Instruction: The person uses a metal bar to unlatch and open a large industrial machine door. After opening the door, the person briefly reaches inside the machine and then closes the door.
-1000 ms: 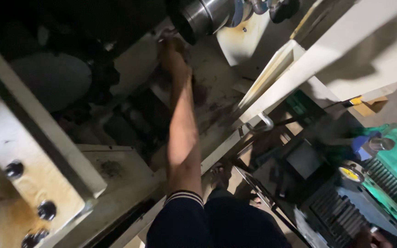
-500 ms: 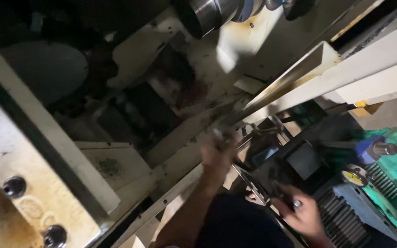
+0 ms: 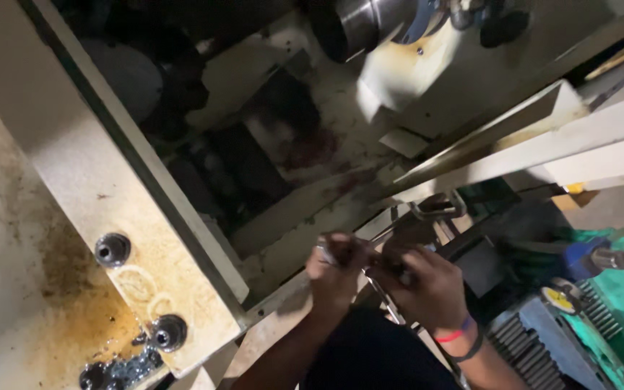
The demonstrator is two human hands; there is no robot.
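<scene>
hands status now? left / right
Left hand: closed on a small metal part.
Right hand: closed around something dark; what it is cannot be told.

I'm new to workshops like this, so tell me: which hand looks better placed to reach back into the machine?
Probably the left hand. It sits nearer the dark machine opening, on that side. The right hand, with wristbands, is farther out toward the green equipment. Both meet around a small metal piece, so either would first let go.
</scene>
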